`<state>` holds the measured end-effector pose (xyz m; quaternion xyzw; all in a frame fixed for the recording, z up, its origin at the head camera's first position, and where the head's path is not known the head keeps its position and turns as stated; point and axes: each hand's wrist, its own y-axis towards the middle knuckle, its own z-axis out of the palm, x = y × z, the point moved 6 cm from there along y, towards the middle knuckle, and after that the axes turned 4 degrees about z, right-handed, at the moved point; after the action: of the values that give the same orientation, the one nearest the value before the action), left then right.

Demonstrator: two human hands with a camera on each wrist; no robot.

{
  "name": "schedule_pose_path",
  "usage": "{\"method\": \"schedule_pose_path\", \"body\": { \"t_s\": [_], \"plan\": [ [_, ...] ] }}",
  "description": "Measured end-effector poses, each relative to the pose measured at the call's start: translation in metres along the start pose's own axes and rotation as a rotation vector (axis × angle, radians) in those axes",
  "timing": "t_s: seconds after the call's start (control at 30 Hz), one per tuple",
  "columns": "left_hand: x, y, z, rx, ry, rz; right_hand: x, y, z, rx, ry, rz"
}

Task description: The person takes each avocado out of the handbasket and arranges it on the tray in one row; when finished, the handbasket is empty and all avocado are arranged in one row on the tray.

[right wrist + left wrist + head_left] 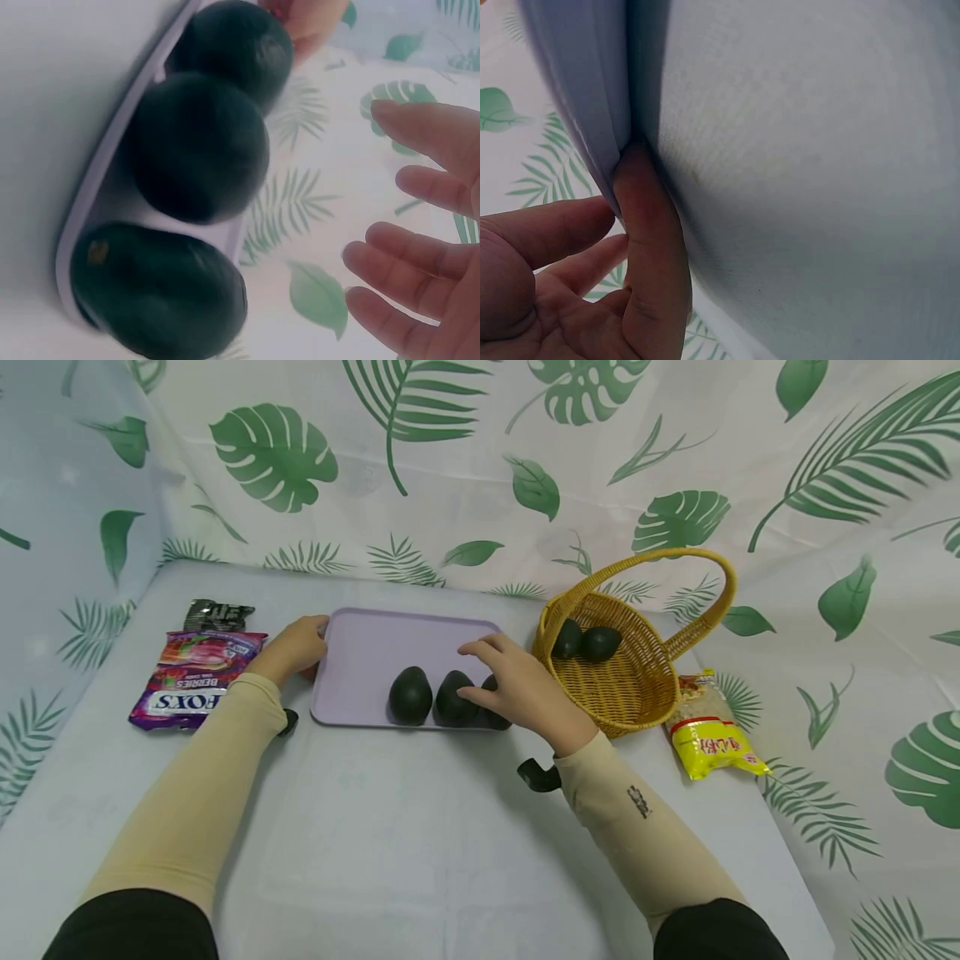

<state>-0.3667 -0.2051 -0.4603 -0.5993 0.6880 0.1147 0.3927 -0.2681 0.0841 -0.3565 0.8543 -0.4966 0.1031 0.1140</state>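
A lavender tray [367,643] lies on the table with three dark green avocados [410,696] lined up along its near edge. At the tray's left end, my left hand [298,645] pinches the rim; the left wrist view shows a finger [651,225] tucked beneath it and the thumb on the other side. My right hand [525,689] hovers over the tray's right end, fingers spread and nothing in them. It partly hides the rightmost avocado [495,703] in the head view. In the right wrist view, the nearest avocado [161,292] lies apart from the fingers.
Right of the tray stands a yellow wicker basket [645,693] with a tall handle and two avocados [601,644] inside. Beside it lies a yellow-labelled food packet [716,735]. A purple candy bag [187,681] and a small black packet [216,615] are at the left.
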Motion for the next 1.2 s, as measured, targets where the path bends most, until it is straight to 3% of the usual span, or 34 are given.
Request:
{"method": "schedule_pose_path", "body": {
  "t_s": [0.43, 0.93, 1.2],
  "plan": [
    [-0.002, -0.002, 0.001, 0.011, -0.016, 0.004, -0.030, -0.021, -0.031, -0.072, 0.060, 0.096],
    [-0.003, -0.004, 0.001, 0.026, -0.017, -0.013, -0.075, -0.054, -0.074, -0.160, 0.052, 0.191],
    [-0.005, -0.006, 0.002, 0.027, -0.033, -0.030, -0.104, -0.062, -0.089, -0.149, 0.022, 0.299]
  ]
}}
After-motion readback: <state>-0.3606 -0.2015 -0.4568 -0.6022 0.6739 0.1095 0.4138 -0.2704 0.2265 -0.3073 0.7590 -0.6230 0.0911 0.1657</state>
